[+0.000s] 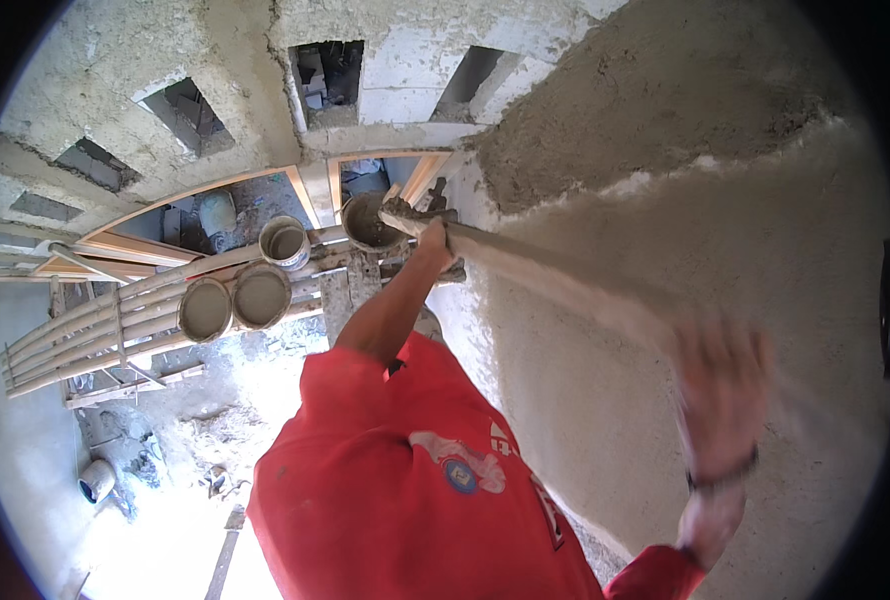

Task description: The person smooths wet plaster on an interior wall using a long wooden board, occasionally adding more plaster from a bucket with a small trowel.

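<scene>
One long board (555,275) runs along the plastered wall (595,430), left hand (437,242) clamped near its end; right hand (720,400) blurred, grip unclear. Lettering (500,440) and a blue badge (460,476) mark the red shirt (365,490); buckets (296,262) stand on poles (145,327).

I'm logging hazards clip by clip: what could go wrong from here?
The long board could slip or scrape the wall: the left hand holds one end, but the right hand is blurred, its grip unclear.
The end near the left hand appears close to a bucket, so a swing might knock it; depth is hard to judge.
A paler bucket might tip on the platform of round poles.
</scene>
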Available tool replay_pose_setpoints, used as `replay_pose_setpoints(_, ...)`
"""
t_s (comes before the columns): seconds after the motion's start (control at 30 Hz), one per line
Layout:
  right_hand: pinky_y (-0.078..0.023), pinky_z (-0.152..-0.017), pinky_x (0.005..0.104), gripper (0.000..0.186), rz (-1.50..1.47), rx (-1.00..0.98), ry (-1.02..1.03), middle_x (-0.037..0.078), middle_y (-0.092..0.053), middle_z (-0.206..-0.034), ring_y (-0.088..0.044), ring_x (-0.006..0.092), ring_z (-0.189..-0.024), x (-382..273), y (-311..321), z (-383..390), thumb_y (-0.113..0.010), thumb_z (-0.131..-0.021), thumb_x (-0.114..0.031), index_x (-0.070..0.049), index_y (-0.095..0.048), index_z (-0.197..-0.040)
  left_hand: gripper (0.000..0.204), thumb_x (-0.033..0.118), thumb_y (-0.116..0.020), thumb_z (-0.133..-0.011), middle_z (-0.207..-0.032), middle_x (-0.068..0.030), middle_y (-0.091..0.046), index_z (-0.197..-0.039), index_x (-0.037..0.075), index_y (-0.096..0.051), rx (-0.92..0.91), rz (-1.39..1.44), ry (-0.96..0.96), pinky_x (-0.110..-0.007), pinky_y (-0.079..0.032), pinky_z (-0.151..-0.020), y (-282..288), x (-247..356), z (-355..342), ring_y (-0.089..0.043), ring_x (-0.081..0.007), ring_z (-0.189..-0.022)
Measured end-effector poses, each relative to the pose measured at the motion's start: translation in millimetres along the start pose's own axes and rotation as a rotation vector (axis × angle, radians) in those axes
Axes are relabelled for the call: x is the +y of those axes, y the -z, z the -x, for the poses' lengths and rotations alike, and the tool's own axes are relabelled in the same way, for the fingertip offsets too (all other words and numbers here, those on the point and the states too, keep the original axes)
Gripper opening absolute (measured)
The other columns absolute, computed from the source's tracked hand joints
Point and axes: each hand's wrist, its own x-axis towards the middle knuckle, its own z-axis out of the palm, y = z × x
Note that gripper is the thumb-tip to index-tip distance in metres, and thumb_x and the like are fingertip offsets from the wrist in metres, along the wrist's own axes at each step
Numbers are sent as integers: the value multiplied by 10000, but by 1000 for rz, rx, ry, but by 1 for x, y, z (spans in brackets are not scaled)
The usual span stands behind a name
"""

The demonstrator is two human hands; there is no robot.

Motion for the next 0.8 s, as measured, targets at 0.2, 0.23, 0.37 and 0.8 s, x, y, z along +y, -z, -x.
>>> replay_pose_setpoints(0.2, -396, -794, 400, 262, -79, 19, 71, 79, -553, -816, -513, 223, -834, -25, -25, -59, -596, -717, -78, -22, -613, -973, 362, 299, -585, -856, -1066, -82, -590, -1156, 106, -525, 144, 127, 19, -495, -515, -707, 32, -20, -79, -603, -258, -896)
replay_pose_setpoints(0.23, -397, -794, 402, 269, -77, 12, 75, 85, -552, -822, -513, 229, -841, -19, -23, -58, -595, -719, -77, -19, -610, -981, 357, 289, -585, -852, -1071, -82, -585, -1153, 106, -526, 138, 128, 23, -495, -513, -709, 31, -18, -79, -598, -255, -907)
replay_pose_setpoints(0.37, -397, -799, 414, 306, -117, -53, 25, 116, -553, -869, -521, 254, -888, -9, -17, -27, -601, -721, -84, -14, -592, -1018, 353, 239, -598, -820, -1069, -95, -575, -1132, 90, -528, 108, 16, -14, -514, -514, -717, 34, -22, -52, -595, -274, -926)
replay_pose_setpoints(0.8, -360, -900, 485, 491, -208, -262, -861, 139, -512, -1127, -466, 350, -1109, -14, -65, 240, -614, -579, 17, -67, -513, -1052, 439, 185, -581, -835, -1126, -197, -564, -1205, -3, -440, -359, -302, 165, -590, -480, -835, -81, -84, 77, -563, -385, -1044)
